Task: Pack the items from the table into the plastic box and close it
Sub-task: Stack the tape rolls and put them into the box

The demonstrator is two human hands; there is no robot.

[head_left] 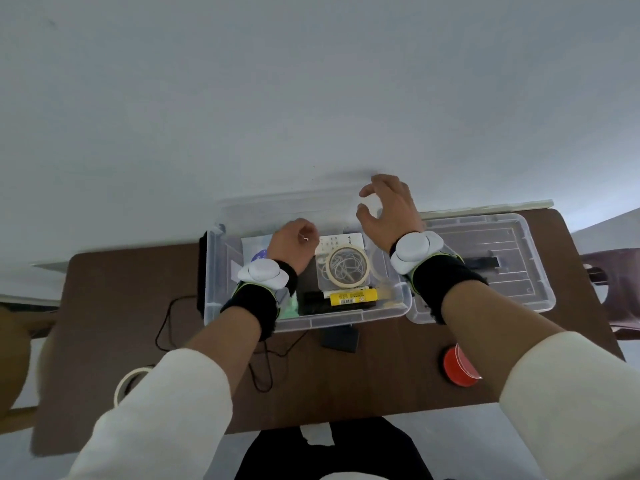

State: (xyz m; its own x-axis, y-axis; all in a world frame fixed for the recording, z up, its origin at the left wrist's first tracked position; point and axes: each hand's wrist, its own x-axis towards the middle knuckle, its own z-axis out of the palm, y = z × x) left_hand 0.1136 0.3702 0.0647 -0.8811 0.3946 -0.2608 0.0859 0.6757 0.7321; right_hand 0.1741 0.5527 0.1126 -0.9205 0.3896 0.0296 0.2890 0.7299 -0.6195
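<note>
**Packing half done, box open, lid aside**

The box (363, 317) sits on the bench (398, 375) toward the far edge. It is clear-walled, uncovered and already well filled. A tape roll (348, 268) lies flat near its middle, with a white card (341, 241) just past it at 12 o'clock. A yellow tube (353, 296) lies along the near wall, and the dark and green things at the tube's 9 o'clock are too murky to name. The clear lid (512, 251) lies flat at the box's 3 o'clock, right against it.

The left hand (294, 244) is over the box's left half, fingers curled downward. A small glint shows at the fingertips, but I cannot tell whether it pinches anything. The right hand (388, 209) hovers above the far right corner, at about 1 o'clock, fingers spread and loosely bent, holding nothing.

This looks like the filling step, with things being set or settled inside. More waits outside:
- a red spool (460, 365) at 5 o'clock;
- a black block (341, 339) just beside the near wall at 6 o'clock;
- a looped cable (268, 362) and a white ring (133, 381), half under the left sleeve, at about 7 o'clock.

The next move likely calls for reaching back toward the near edge for one of these and finding it a low, flat spot. The contents must stay below the rim if the lid is to seat.
</note>
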